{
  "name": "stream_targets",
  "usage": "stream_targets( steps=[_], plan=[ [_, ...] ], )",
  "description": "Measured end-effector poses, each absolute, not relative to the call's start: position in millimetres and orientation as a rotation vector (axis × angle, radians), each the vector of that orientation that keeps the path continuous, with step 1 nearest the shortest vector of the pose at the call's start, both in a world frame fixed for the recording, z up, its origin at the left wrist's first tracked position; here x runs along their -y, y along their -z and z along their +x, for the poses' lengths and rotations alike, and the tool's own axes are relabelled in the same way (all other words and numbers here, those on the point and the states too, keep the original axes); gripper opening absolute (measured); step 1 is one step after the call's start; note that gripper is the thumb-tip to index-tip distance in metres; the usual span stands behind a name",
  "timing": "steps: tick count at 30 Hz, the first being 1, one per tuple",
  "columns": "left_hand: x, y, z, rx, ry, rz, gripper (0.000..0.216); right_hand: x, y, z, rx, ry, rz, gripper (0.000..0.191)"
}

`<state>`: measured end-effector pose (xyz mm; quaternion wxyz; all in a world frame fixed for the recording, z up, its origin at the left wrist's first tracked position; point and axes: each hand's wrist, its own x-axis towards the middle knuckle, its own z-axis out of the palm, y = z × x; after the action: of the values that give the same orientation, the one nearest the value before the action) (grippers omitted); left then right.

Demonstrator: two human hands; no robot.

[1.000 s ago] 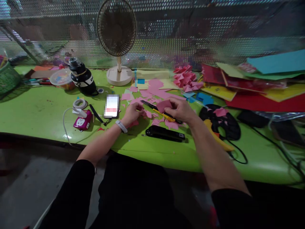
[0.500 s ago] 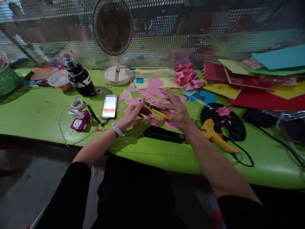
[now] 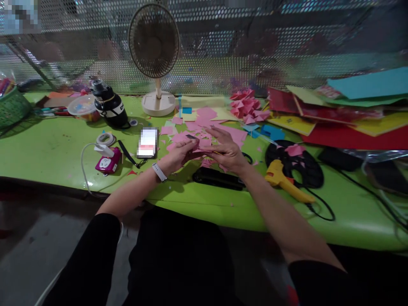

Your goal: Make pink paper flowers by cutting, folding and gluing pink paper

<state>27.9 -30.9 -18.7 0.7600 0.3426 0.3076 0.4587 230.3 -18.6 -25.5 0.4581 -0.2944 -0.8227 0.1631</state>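
My left hand (image 3: 177,155) and my right hand (image 3: 228,149) meet over a scatter of pink paper scraps (image 3: 207,123) on the green table (image 3: 51,148). Between them they hold one pink paper piece (image 3: 198,153) just above the table. The left fingers curl round its left end. The right hand pinches its right end, with the upper fingers stretched out over it. The black tip of a utility knife (image 3: 191,137) shows behind the hands; the rest of it is mostly hidden by the right hand. A black oblong case (image 3: 218,179) lies just in front of the hands.
A phone (image 3: 148,143), tape roll (image 3: 106,138) and pink charger (image 3: 109,163) lie to the left. Behind stand a black bottle (image 3: 110,107) and a fan (image 3: 156,46). A yellow glue gun (image 3: 287,183) on a black mat, folded pink flowers (image 3: 247,104) and stacked coloured card (image 3: 350,119) fill the right.
My right hand let go of the yellow knife and moved left to meet my left hand. Both hands have lifted a pink paper piece off the table and now hold it together.
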Motion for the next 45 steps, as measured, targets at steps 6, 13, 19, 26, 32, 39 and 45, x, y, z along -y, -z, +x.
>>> stream_targets(
  steps=[6, 13, 19, 26, 32, 39, 45],
  plan=[
    [36, 19, 32, -0.589, -0.987, 0.837, 0.014, 27, 26, 218, 1.694, -0.688, -0.849, 0.021],
    [35, 26, 29, -0.519, -0.991, 0.980, 0.036, 34, 21, 210, 1.524, -0.864, -0.910, 0.035],
    [34, 30, 29, -0.534, -1.040, 1.168, 0.032, 36, 20, 210, 1.511, -0.869, -0.951, 0.037],
    [35, 27, 31, -0.521, -1.034, 1.131, 0.034, 35, 24, 210, 1.513, -0.853, -0.965, 0.032],
    [36, 26, 31, -0.522, -1.029, 1.120, 0.033, 37, 21, 210, 1.533, -0.843, -0.954, 0.032],
    [34, 29, 30, -0.520, -1.020, 1.099, 0.032, 37, 19, 209, 1.502, -0.878, -0.963, 0.034],
    [36, 26, 30, -0.538, -1.011, 1.097, 0.031, 35, 19, 211, 1.539, -0.842, -0.988, 0.033]
  ],
)
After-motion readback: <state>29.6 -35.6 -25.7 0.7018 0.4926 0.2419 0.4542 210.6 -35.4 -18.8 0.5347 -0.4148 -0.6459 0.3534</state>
